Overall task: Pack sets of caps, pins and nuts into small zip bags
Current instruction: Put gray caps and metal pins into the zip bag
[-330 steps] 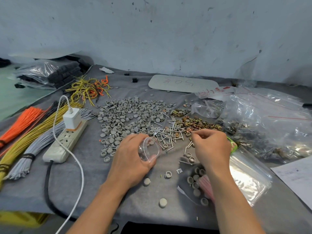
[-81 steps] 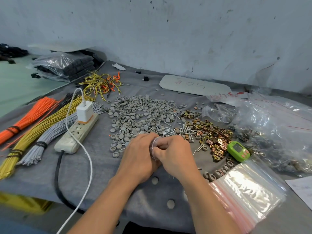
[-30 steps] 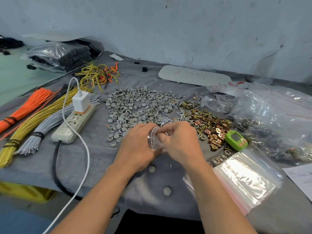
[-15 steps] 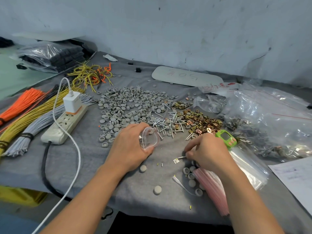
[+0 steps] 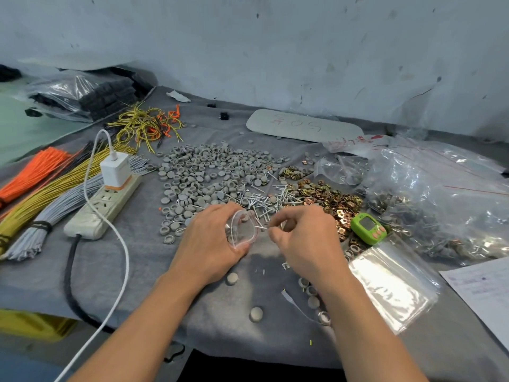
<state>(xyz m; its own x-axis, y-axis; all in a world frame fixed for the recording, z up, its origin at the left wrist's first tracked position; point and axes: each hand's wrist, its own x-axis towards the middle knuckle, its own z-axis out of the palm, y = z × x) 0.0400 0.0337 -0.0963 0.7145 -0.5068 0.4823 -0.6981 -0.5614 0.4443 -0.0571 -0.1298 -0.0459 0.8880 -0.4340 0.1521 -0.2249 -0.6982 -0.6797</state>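
left hand holds bag mouth open | right hand pinches pin | bag likely limp, slick: grip at rim | pin light, stiff, thin: pinch mid-shaft

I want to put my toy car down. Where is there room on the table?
The biggest bare cloth lies between the white cable of the power strip and the left hand. A smaller patch sits by the front edge between the forearms, dotted with loose caps. The middle is crowded with caps, pins and nuts, and plastic bags fill the right.
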